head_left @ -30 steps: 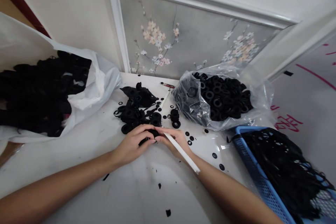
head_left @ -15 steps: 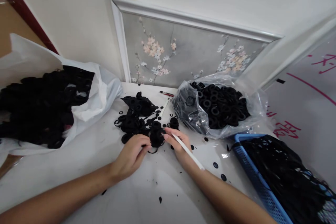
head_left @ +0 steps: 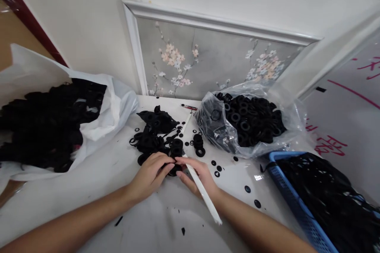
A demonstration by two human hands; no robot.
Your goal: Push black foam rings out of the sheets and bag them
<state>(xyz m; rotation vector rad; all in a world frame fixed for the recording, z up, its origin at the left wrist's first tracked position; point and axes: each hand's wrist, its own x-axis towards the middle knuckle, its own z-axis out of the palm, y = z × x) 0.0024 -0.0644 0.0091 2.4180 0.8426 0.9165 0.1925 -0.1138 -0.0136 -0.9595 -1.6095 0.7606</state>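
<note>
Gripping is centred low on a white table (head_left: 97,178): a small cluster of black rubber rings (head_left: 175,170) is held between the left hand (head_left: 150,176) and the right hand (head_left: 197,175), just in front of a heap of tangled black rings (head_left: 150,140). Left fingers (head_left: 162,165) are curled over the cluster and pressed together. Right fingers (head_left: 185,162) are brought against it from the other side, almost touching the left fingertips. Most of the cluster is hidden by the fingers, so its shape and long axis cannot be told.

A white strip (head_left: 204,198) is carried in the right hand, but the exact grip is partly hidden. Its long axis runs diagonally, from just beyond the right fingers, at the cluster's upper right, down past the right wrist towards the viewer. Neither hand is clearly nearer the cluster; it is held by both.

A small stack of rings (head_left: 198,144) sits just beyond the hands. A clear plastic bag of rings (head_left: 252,122) lies further back, a white bag of black rings (head_left: 118,114) to the left, and a blue plastic basket (head_left: 297,201) to the right.
</note>
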